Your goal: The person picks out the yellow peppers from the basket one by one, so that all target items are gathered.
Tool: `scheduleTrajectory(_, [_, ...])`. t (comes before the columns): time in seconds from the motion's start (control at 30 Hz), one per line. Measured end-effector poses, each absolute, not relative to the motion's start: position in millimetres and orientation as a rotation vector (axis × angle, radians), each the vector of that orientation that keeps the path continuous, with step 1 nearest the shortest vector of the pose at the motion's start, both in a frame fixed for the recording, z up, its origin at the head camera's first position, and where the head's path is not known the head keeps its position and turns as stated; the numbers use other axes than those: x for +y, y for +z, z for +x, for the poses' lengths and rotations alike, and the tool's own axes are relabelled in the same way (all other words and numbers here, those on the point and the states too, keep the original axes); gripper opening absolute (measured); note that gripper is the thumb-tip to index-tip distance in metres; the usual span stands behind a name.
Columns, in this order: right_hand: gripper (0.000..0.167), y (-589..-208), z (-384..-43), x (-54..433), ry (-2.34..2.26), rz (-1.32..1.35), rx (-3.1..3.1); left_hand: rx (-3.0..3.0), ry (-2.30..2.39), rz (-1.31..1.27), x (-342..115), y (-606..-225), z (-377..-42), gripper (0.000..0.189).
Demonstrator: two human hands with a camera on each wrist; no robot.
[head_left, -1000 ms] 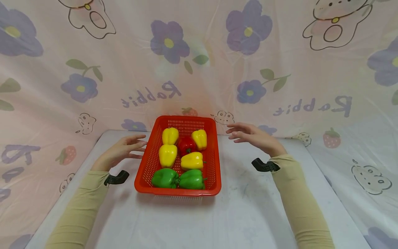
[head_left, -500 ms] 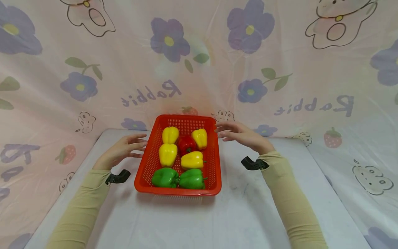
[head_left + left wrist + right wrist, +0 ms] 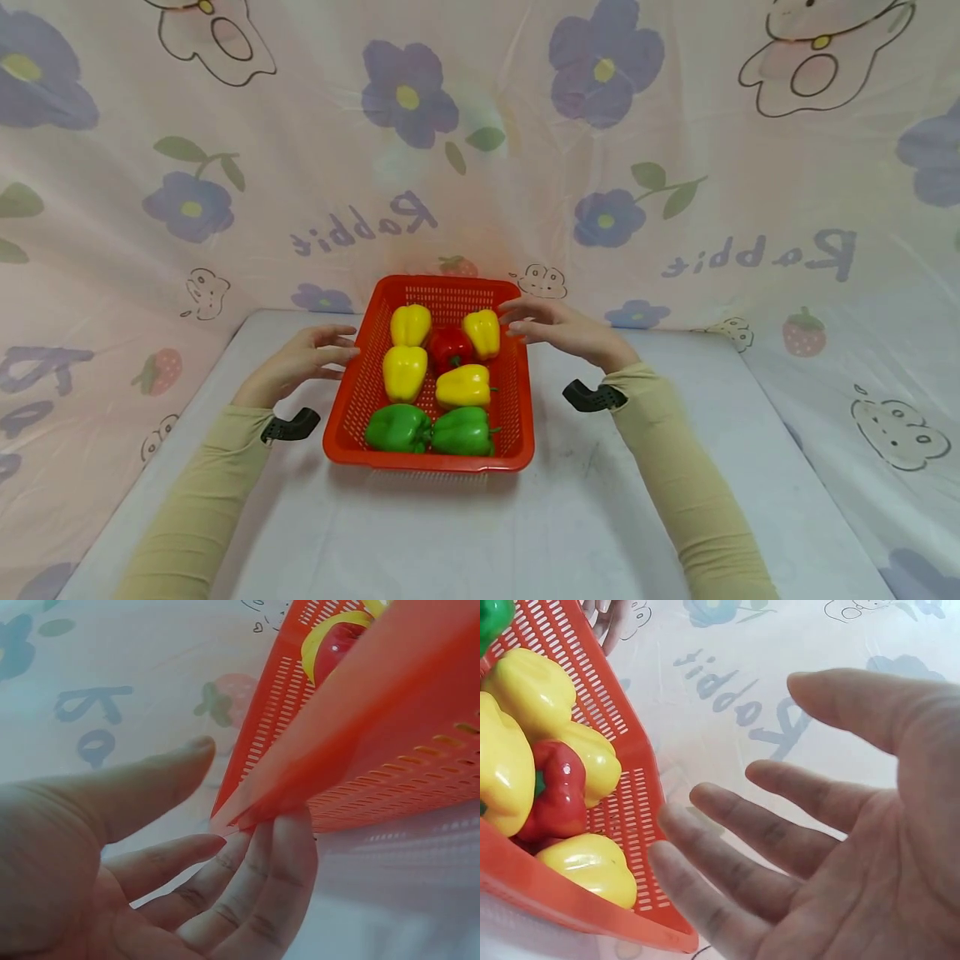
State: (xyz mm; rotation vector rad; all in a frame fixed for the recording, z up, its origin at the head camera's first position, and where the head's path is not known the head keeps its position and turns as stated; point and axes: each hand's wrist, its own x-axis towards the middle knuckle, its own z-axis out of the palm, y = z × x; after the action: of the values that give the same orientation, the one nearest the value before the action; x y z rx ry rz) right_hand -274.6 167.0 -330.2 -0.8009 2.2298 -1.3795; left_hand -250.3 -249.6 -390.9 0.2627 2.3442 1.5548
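A red plastic basket [image 3: 352, 457] with slotted walls stands on the table, holding several bell peppers. Yellow peppers [image 3: 406, 374] lie around one red pepper [image 3: 448, 347] in its middle and far part. Two green peppers [image 3: 397, 428] sit side by side at the near end. At the basket's left rim is my left hand [image 3: 296, 362]; in the left wrist view its fingertips reach under the rim, the thumb apart from it. My right hand [image 3: 564, 330] hovers by the far right corner, fingers loosely spread and holding nothing. Whether its fingertips touch the rim I cannot tell.
The white table [image 3: 600, 517] extends around the basket on both sides and in front. A patterned curtain [image 3: 487, 192] with flowers and rabbits hangs right behind the table. Black wrist mounts [image 3: 292, 425] stick out from both sleeves.
My right hand has moved left, from well off the basket to its far right corner. The left hand has edged slightly right against the rim. Basket and peppers have stayed in place.
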Motion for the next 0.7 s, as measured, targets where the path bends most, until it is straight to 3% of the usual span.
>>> scheduleTrajectory(0.7, [0.048,-348.6,-277.4,140.7,-1.242,-0.746,2.277,2.376,1.502,0.255,-246.3,-395.7,-254.8,0.064])
